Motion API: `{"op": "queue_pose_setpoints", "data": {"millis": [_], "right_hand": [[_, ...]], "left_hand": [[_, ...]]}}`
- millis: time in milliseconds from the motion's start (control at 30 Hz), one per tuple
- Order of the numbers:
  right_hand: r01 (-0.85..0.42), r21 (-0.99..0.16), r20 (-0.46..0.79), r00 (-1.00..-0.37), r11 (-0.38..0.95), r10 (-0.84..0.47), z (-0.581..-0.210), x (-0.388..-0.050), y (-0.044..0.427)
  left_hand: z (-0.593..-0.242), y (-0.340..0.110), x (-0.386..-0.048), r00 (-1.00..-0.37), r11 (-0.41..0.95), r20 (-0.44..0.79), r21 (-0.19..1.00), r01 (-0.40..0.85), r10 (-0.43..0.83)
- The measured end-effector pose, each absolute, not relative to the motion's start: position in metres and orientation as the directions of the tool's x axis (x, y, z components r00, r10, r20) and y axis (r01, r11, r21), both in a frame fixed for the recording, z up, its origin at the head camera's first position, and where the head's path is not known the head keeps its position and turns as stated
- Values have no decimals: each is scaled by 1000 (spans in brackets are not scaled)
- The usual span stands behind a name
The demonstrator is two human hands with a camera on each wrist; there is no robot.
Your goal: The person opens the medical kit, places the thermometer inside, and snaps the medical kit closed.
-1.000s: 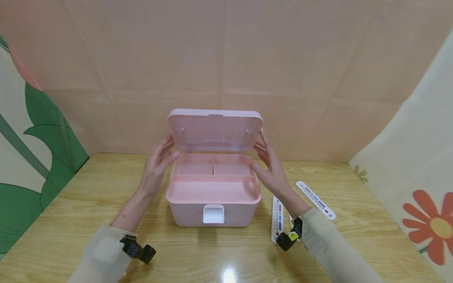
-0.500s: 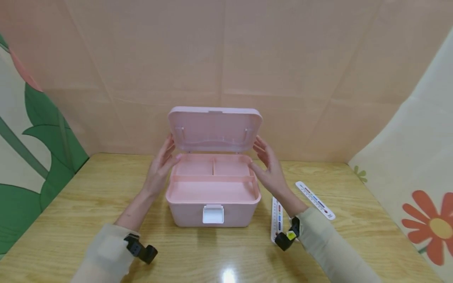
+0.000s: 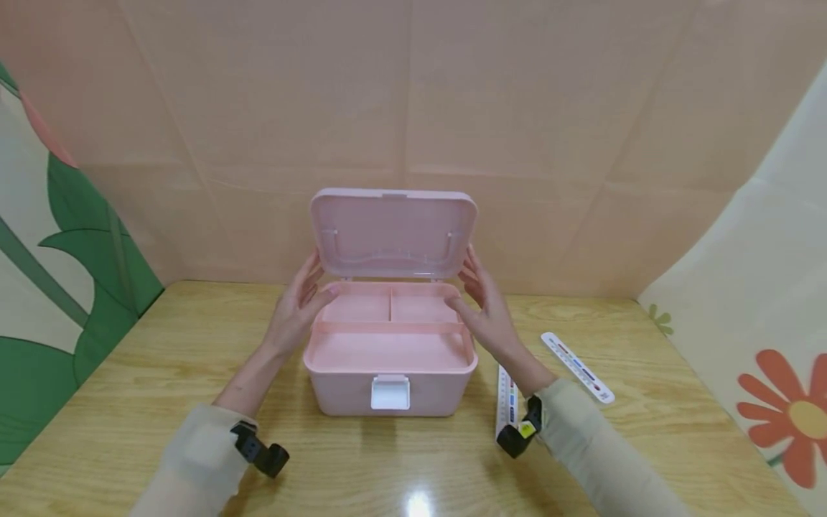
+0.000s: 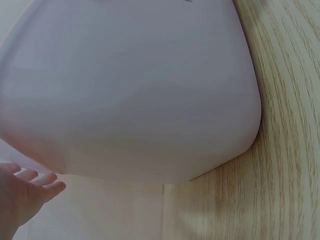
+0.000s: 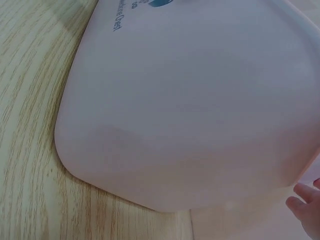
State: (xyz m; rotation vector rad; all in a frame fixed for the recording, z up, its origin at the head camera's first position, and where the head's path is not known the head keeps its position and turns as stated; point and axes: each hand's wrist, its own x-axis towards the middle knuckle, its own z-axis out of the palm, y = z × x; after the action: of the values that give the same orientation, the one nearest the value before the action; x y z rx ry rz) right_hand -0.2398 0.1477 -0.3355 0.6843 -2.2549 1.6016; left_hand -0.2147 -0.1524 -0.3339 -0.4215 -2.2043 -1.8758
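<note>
A pink box (image 3: 418,395) stands on the table with its lid (image 3: 395,233) raised and tilted back. Inside is a pink tray (image 3: 388,348) with two small compartments behind a wide one. My left hand (image 3: 293,312) is at the box's back left corner, its fingers by the lid's lower side and thumb over the rim. On the opposite corner, my right hand (image 3: 489,314) mirrors it, fingers relaxed. Whether the fingertips touch the lid is hard to tell. In the wrist views the box's side walls (image 4: 135,90) (image 5: 190,100) fill most of the picture.
Right of the box, a white printed strip (image 3: 577,366) lies slanted on the wooden table (image 3: 129,380). A second strip (image 3: 504,406) lies nearer, partly covered by my right wrist's camera. Behind the table hangs a plain cloth (image 3: 517,143).
The lid has tilted further back, its top edge now higher in view. Both hands have shifted slightly inward, with the thumbs further over the tray's back corners.
</note>
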Motion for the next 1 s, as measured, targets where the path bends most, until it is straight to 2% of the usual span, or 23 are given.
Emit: {"op": "queue_pose_setpoints", "data": {"millis": [633, 1000], "right_hand": [[-497, -814, 461, -867, 300, -188, -337, -241, 136], [-471, -825, 433, -882, 312, -186, -341, -245, 134]], "left_hand": [[-337, -150, -223, -934, 106, 341, 930, 352, 109], [-338, -147, -230, -928, 25, 346, 936, 352, 142]]}}
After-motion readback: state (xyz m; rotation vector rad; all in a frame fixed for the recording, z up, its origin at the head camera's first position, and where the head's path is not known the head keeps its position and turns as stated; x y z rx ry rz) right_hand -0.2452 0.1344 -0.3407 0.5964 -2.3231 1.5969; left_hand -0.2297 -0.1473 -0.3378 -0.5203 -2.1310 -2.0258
